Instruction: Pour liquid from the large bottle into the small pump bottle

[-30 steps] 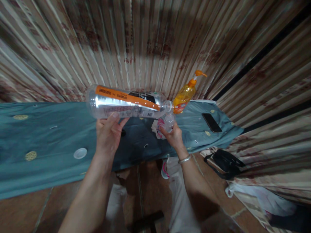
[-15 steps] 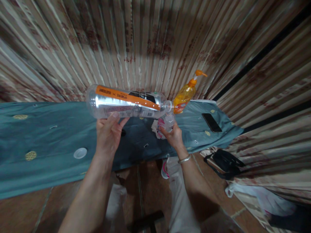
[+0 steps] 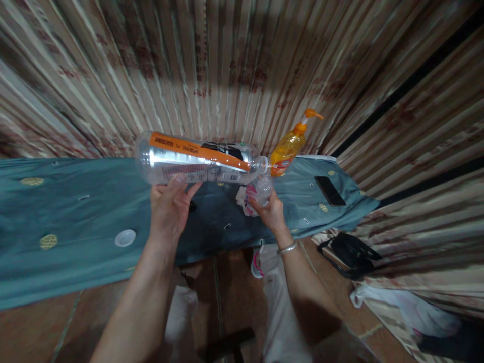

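Note:
My left hand (image 3: 171, 204) is closed on a large clear plastic bottle (image 3: 196, 159) with an orange and silver label, held on its side with its neck to the right. My right hand (image 3: 271, 210) grips a small clear plastic bottle (image 3: 263, 185), whose top sits right under the large bottle's mouth. A crumpled white and pink piece (image 3: 245, 201), perhaps a wrapper or tissue, shows beside the small bottle. Just behind the two bottle mouths stands a yellow pump bottle (image 3: 288, 148) with an orange pump head.
A teal cloth (image 3: 83, 217) covers the long narrow table. On it lie a white round lid or dish (image 3: 125, 238) at the left and a black phone (image 3: 329, 190) at the right. Pleated curtains (image 3: 234, 65) hang behind. A black bag (image 3: 351, 254) rests on the floor at the right.
Almost nothing differs. Both hands keep their hold on the bottles, and the view has shifted only very slightly.

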Available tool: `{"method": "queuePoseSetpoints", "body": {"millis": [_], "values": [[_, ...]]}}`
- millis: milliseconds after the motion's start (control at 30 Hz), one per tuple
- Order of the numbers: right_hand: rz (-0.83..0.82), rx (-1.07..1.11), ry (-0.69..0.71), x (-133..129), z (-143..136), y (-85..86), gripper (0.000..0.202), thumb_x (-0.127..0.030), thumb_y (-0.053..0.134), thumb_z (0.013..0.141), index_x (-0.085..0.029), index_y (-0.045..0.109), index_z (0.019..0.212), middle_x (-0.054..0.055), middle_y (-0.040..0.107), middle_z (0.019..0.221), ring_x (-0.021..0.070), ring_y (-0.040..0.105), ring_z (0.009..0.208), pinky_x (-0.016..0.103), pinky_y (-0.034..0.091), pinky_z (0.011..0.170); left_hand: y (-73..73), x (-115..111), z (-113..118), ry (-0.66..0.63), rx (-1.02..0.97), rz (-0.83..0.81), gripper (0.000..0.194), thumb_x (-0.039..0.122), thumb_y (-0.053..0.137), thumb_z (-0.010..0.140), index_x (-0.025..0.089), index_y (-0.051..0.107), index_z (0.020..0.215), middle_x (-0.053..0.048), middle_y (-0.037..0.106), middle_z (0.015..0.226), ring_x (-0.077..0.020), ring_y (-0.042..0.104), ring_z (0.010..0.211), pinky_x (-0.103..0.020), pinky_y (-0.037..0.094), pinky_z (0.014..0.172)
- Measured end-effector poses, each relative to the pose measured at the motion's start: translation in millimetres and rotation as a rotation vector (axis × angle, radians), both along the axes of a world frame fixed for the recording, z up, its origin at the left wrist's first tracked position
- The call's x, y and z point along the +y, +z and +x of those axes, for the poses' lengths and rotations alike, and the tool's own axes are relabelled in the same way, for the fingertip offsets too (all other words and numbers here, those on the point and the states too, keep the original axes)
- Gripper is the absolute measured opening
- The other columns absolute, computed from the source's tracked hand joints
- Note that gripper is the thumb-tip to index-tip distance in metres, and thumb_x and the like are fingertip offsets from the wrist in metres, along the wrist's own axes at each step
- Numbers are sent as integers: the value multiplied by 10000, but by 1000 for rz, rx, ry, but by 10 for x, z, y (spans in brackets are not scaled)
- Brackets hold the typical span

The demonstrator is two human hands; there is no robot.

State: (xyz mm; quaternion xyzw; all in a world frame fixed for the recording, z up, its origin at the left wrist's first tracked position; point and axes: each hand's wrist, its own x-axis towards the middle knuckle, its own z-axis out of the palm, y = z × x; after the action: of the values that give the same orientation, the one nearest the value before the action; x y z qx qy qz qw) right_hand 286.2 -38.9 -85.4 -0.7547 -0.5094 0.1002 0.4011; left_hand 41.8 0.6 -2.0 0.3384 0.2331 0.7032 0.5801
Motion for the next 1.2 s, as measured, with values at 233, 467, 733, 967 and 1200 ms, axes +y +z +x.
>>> {"method": "queuePoseSetpoints", "body": {"millis": [233, 467, 733, 967, 1200], "values": [[-6, -7, -1, 6, 8, -2, 660, -566, 806, 741, -170, 621, 1237, 110, 803, 961, 292, 756, 877, 334, 543, 691, 59, -25, 11, 7, 1, -9, 425, 326, 1011, 553, 246, 669, 791, 18, 766, 767, -228, 774, 877, -347, 665, 830], [0, 9, 2, 2, 0, 2, 638, -559, 808, 740, -189, 618, 1224, 90, 801, 941, 278, 754, 840, 318, 529, 668, 44, -21, -5, -14, 22, 7, 397, 333, 993, 598, 251, 685, 836, 17, 765, 787, -225, 777, 911, -355, 656, 865], [28, -9, -7, 14, 18, -50, 629, -608, 800, 732, -210, 624, 1186, 72, 794, 891, 260, 741, 785, 307, 519, 642, 22, -20, -10, -18, 0, -2, 422, 297, 973, 630, 247, 705, 952, -6, 793, 852, -244, 777, 939, -384, 646, 892], [23, -8, 5, 6, 9, -25, 639, -565, 804, 742, -200, 620, 1233, 89, 806, 945, 280, 759, 854, 320, 540, 668, 32, -13, 3, -9, -9, -1, 398, 309, 993, 593, 231, 673, 816, 5, 776, 809, -224, 773, 900, -361, 659, 857], [-11, -11, 1, -1, 2, 1, 653, -560, 791, 749, -184, 614, 1253, 104, 807, 953, 293, 761, 861, 337, 548, 691, 59, -28, 8, -3, 6, -11, 432, 332, 999, 565, 252, 680, 846, 21, 774, 787, -218, 776, 878, -346, 662, 838]]}}
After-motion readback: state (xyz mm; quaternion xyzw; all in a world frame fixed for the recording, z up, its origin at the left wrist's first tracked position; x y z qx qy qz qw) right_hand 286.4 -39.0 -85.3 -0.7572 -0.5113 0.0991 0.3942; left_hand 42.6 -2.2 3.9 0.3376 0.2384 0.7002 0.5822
